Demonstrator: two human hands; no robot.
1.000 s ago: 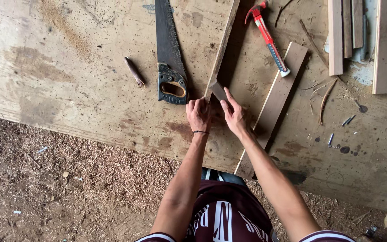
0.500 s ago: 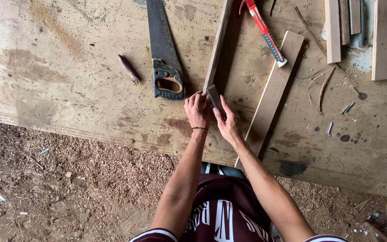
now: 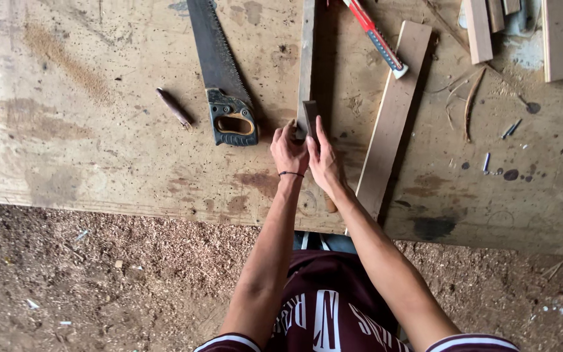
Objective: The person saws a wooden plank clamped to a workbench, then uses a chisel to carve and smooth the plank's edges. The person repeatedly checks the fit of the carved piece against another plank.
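Hands meet at the near end of a narrow wooden strip point(image 3: 306, 58) lying on a worn plywood workbench point(image 3: 99, 143). Left hand point(image 3: 288, 151) and right hand point(image 3: 324, 163) together pinch a small dark wooden block point(image 3: 309, 117) against that end, fingers closed on it from both sides; the block stands upright between the fingertips. The strip runs away from the person toward the far edge of the bench.

Just left of the hands lies a handsaw point(image 3: 219, 72), handle nearest, blade pointing away. Farther left, a small brown stick point(image 3: 174, 107). Right of the hands, a wider flat board point(image 3: 392, 124) lies at a slant, its near end overhanging the bench edge. A red-handled tool point(image 3: 374, 36) rests beside the board's far end. Sawdust covers the ground point(image 3: 99, 280) below.
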